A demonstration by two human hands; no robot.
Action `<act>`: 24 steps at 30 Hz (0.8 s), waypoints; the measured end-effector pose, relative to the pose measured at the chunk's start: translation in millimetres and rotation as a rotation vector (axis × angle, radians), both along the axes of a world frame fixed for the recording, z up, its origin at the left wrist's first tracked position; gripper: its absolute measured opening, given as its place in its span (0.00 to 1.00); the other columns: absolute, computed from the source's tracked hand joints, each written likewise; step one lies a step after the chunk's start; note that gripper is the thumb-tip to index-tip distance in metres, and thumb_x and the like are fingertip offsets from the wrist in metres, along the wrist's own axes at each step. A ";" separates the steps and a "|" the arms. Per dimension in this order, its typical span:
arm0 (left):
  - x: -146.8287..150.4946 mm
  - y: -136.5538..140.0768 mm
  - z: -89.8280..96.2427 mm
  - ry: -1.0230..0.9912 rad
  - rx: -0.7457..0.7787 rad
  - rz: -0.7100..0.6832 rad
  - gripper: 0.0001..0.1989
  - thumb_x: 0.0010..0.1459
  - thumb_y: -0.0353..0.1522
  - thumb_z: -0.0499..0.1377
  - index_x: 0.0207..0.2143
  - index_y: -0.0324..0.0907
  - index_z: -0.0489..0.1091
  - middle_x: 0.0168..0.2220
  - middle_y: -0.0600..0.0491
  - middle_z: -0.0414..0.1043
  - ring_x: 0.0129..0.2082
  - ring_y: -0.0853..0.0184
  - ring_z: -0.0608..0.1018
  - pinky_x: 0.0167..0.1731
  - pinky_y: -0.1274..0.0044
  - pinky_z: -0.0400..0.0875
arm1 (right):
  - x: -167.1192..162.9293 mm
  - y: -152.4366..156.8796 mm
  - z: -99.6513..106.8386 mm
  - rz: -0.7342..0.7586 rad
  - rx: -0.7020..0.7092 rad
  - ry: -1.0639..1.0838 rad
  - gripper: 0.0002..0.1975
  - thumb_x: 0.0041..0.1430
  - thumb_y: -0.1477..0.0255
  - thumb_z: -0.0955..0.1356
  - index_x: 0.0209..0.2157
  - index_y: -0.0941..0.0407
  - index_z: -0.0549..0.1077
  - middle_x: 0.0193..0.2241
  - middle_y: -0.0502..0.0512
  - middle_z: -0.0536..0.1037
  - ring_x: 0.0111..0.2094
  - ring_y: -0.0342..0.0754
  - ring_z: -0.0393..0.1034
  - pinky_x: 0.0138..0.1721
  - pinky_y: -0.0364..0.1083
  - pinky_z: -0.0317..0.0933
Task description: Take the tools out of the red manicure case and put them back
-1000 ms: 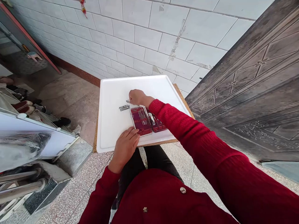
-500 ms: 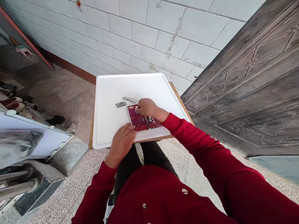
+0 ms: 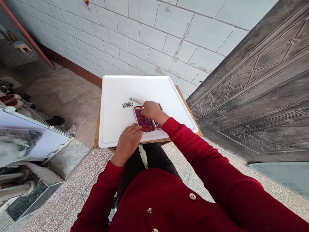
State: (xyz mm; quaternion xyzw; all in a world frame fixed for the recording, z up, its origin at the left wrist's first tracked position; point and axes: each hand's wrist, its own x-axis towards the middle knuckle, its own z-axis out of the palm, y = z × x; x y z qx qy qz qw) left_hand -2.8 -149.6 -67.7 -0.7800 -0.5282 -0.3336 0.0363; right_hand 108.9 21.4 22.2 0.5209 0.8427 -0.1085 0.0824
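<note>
An open manicure case (image 3: 145, 125) with a purple-red lining lies on the white board, its hinge running between two halves. My left hand (image 3: 129, 139) lies flat at the case's near left corner, fingers stretched out, fingertips touching its edge. Over the left half, my right hand (image 3: 152, 110) is bent down with thumb and fingers pinched; whatever is between them is hidden. Slim metal tools sit in the lining under that hand, and the right half is partly covered by it. Nail clippers (image 3: 127, 105) lie left of the case, and tweezers (image 3: 135, 101) lie beyond it.
The white board (image 3: 113, 129) rests on a wooden tabletop (image 3: 97, 135) in front of my legs. Behind it stands a white tiled wall (image 3: 140, 32). A dark patterned metal door (image 3: 253, 96) is at right, and a shoe rack (image 3: 31, 129) at left.
My right hand stays over the left half of the case, its fingers still bent down. The left hand keeps its place at the corner. The whole view has shifted slightly.
</note>
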 end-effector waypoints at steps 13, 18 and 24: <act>0.5 0.0 -0.6 -0.010 -0.014 -0.007 0.11 0.73 0.29 0.55 0.43 0.42 0.79 0.53 0.47 0.82 0.59 0.53 0.80 0.57 0.59 0.78 | 12.6 16.2 -14.5 -0.215 -0.308 0.528 0.16 0.58 0.82 0.71 0.18 0.58 0.71 0.15 0.48 0.75 0.16 0.38 0.66 0.24 0.37 0.64; -0.2 -0.7 -1.7 -0.002 0.000 -0.012 0.10 0.73 0.29 0.56 0.44 0.42 0.79 0.54 0.47 0.82 0.60 0.54 0.79 0.57 0.60 0.78 | 9.5 39.1 -19.7 -0.222 -0.349 0.738 0.13 0.58 0.83 0.70 0.21 0.59 0.74 0.16 0.47 0.75 0.14 0.36 0.62 0.20 0.36 0.59; -0.5 -2.3 -0.6 0.013 -0.005 0.004 0.10 0.73 0.29 0.56 0.44 0.42 0.78 0.54 0.47 0.82 0.60 0.54 0.79 0.57 0.60 0.79 | -11.8 68.2 4.5 -0.071 -0.181 0.560 0.10 0.59 0.81 0.69 0.25 0.60 0.78 0.20 0.52 0.79 0.20 0.41 0.71 0.29 0.41 0.68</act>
